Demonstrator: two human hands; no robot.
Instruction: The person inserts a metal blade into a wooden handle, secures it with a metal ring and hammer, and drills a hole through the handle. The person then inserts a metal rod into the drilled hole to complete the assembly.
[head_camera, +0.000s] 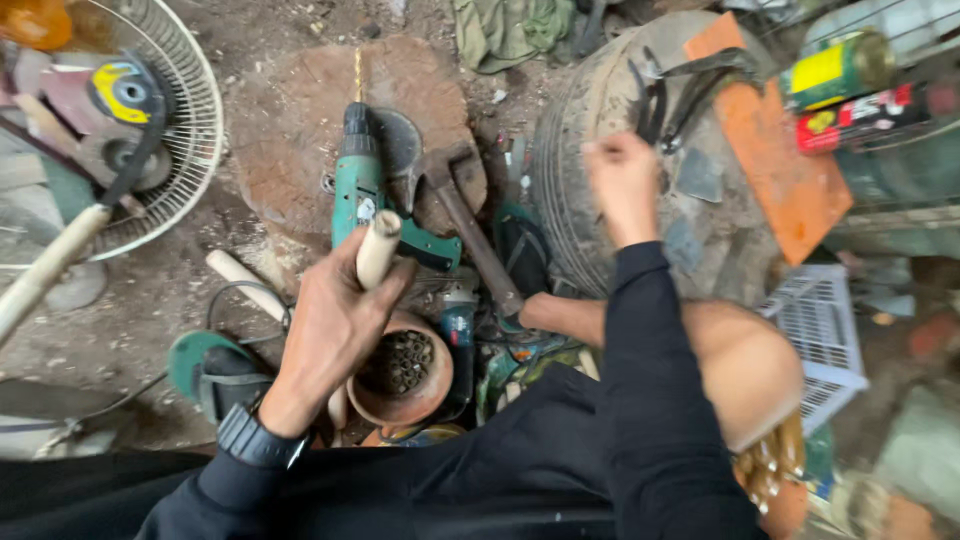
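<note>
- Risk, left side: my left hand (335, 320) holds a pale wooden stick (378, 250) by its upper end only. Judged from this grip, the stick could twist or slip downward if it meets the rim of the round clay pot (400, 375) just below it.
- Risk, tools: the green drill (362, 190) lies on the wood stump (300, 130) with its bit pointing to the far edge, and the hammer (470, 225) lies beside it, head on the stump's right edge. A careless sweep of the stick could knock either one off.
- Risk, right side: my right hand (622, 185) is blurred over the old tyre (590, 150). A reach made without looking could catch the black pliers (665, 100) resting on the tyre's top.
- Left hand state: fingers curled tight around the stick, thumb pressed along it; the stick's rounded end stands clear above the fist, in front of the drill's handle.
- Right hand state: raised over the tyre's near left edge, fingers bunched. I cannot tell whether it grips anything; blur hides it.
- Stick location: between the stump's near edge and the pot, tilted slightly right.
</note>
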